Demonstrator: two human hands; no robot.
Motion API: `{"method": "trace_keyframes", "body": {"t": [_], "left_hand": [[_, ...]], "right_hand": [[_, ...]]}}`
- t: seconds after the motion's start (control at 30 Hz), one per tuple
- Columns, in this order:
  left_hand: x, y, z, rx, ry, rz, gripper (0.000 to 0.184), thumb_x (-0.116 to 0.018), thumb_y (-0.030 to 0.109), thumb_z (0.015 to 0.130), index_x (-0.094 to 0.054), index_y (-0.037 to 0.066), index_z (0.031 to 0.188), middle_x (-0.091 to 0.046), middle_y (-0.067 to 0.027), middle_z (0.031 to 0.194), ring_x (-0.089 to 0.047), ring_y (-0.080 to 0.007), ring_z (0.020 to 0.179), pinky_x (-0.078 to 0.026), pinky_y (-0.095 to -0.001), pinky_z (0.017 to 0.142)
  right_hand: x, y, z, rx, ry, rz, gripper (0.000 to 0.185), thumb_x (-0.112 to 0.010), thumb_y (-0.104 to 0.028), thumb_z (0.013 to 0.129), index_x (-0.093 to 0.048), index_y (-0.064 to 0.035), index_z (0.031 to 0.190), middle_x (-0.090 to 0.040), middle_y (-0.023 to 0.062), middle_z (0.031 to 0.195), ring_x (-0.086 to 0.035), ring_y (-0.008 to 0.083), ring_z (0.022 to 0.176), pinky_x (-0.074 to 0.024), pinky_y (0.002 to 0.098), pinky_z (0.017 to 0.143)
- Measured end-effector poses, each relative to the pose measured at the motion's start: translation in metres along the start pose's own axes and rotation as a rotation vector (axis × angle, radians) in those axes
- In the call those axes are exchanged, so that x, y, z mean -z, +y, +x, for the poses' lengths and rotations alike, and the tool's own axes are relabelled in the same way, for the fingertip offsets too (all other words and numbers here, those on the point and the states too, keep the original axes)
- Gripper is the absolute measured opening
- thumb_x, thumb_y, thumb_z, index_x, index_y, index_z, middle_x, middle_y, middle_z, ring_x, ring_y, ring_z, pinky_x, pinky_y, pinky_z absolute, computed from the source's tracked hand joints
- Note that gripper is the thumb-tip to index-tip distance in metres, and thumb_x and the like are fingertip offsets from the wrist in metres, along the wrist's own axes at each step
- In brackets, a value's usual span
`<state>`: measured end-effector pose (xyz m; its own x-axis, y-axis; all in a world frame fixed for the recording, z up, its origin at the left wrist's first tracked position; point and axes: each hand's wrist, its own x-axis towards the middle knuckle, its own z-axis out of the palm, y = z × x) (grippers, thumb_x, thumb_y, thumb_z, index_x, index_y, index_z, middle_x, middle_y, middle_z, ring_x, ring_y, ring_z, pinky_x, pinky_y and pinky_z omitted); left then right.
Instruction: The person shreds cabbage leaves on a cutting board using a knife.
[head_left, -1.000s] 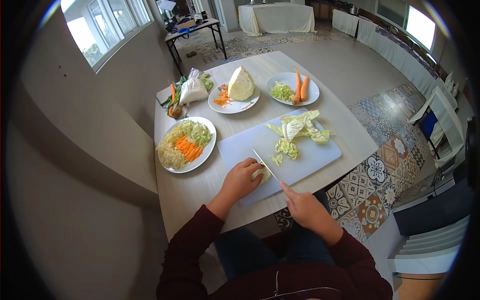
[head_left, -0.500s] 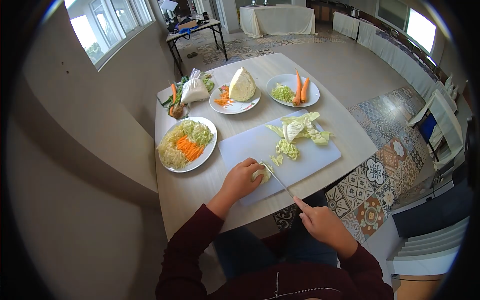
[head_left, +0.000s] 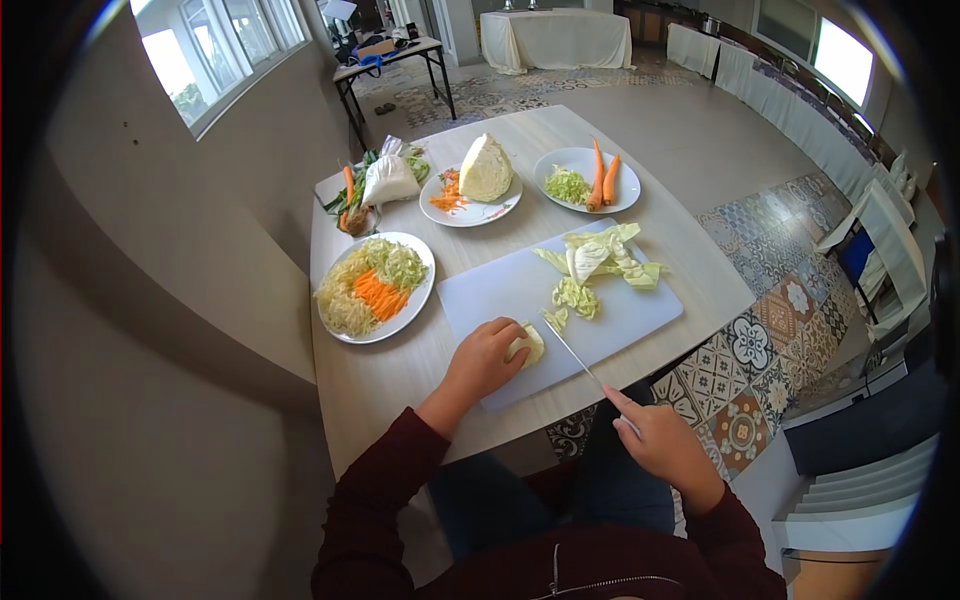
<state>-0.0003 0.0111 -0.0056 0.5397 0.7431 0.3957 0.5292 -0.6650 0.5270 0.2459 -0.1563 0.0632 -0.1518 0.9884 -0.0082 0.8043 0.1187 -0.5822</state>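
Observation:
My left hand (head_left: 488,357) is closed over a piece of cabbage (head_left: 529,346) near the front edge of the white cutting board (head_left: 480,290). In my right hand (head_left: 655,440) is a knife (head_left: 572,354), its blade pointing away from me and to the left. The blade's tip is beside a small heap of cut cabbage (head_left: 576,298), a little apart from the held piece. Loose cabbage leaves (head_left: 603,256) lie farther back on the board. My right fingers wrap the handle and hide most of it.
Left of the board stands a plate (head_left: 428,290) of shredded cabbage and carrot. Behind are a plate (head_left: 490,218) with a cabbage wedge (head_left: 486,170), another plate (head_left: 628,190) with two carrots (head_left: 604,180), and a bag of white stuff (head_left: 390,180). A wall (head_left: 190,250) borders the table's left.
The knife has moved right, away from the cabbage piece under my left hand, toward the cut heap. My right hand shifted slightly right with it. My left hand stays nearly in place.

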Motion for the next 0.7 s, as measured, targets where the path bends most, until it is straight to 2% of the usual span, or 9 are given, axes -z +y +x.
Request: {"method": "trace_keyframes", "body": {"t": [0.3, 0.4, 0.5, 0.6, 0.7], "left_hand": [[-0.006, -0.003, -0.001, -0.008, 0.061, -0.045, 0.015, -0.072, 0.012, 0.083, -0.072, 0.005, 0.096, -0.069, -0.0109, 0.104, -0.066, -0.0310, 0.094, -0.055, -0.0386, 0.082], [-0.003, 0.000, 0.000, -0.028, 0.049, 0.024, 0.016, -0.073, 0.013, 0.082, -0.072, 0.006, 0.096, -0.069, -0.0085, 0.103, -0.064, -0.0297, 0.090, -0.054, -0.0387, 0.079], [-0.003, -0.001, 0.000, -0.026, 0.035, 0.063, 0.016, -0.073, 0.013, 0.081, -0.073, 0.008, 0.096, -0.069, -0.0072, 0.103, -0.062, -0.0286, 0.088, -0.053, -0.0377, 0.079], [-0.001, 0.001, 0.000, -0.022, 0.027, 0.067, 0.016, -0.073, 0.013, 0.081, -0.073, 0.009, 0.097, -0.069, -0.0070, 0.103, -0.061, -0.0282, 0.089, -0.053, -0.0372, 0.081], [-0.001, 0.002, 0.000, -0.012, 0.022, 0.068, 0.016, -0.073, 0.013, 0.081, -0.073, 0.009, 0.097, -0.069, -0.0069, 0.103, -0.062, -0.0282, 0.090, -0.053, -0.0371, 0.081]], "right_hand": [[-0.001, 0.000, 0.000, -0.004, -0.006, 0.019, 0.049, -0.056, -0.016, 0.094, -0.050, -0.0109, 0.143, -0.064, 0.0227, 0.073, -0.063, 0.0421, 0.069, -0.0498, 0.0511, 0.065], [-0.001, -0.004, 0.001, -0.013, 0.025, 0.079, 0.049, -0.057, -0.015, 0.093, -0.051, -0.0099, 0.142, -0.063, 0.0244, 0.075, -0.062, 0.0426, 0.068, -0.0482, 0.0467, 0.065], [0.004, -0.012, 0.001, -0.046, -0.022, 0.130, 0.049, -0.056, -0.015, 0.094, -0.050, -0.0092, 0.143, -0.063, 0.0247, 0.075, -0.062, 0.0427, 0.068, -0.0479, 0.0462, 0.064], [-0.005, -0.008, 0.001, 0.023, -0.007, 0.175, 0.051, -0.055, -0.014, 0.095, -0.047, -0.0087, 0.145, -0.063, 0.0248, 0.072, -0.062, 0.0438, 0.067, -0.0483, 0.0511, 0.065], [-0.003, -0.013, 0.002, 0.008, -0.052, 0.156, 0.051, -0.054, -0.014, 0.095, -0.047, -0.0088, 0.145, -0.063, 0.0244, 0.071, -0.062, 0.0435, 0.067, -0.0484, 0.0506, 0.064]]}}
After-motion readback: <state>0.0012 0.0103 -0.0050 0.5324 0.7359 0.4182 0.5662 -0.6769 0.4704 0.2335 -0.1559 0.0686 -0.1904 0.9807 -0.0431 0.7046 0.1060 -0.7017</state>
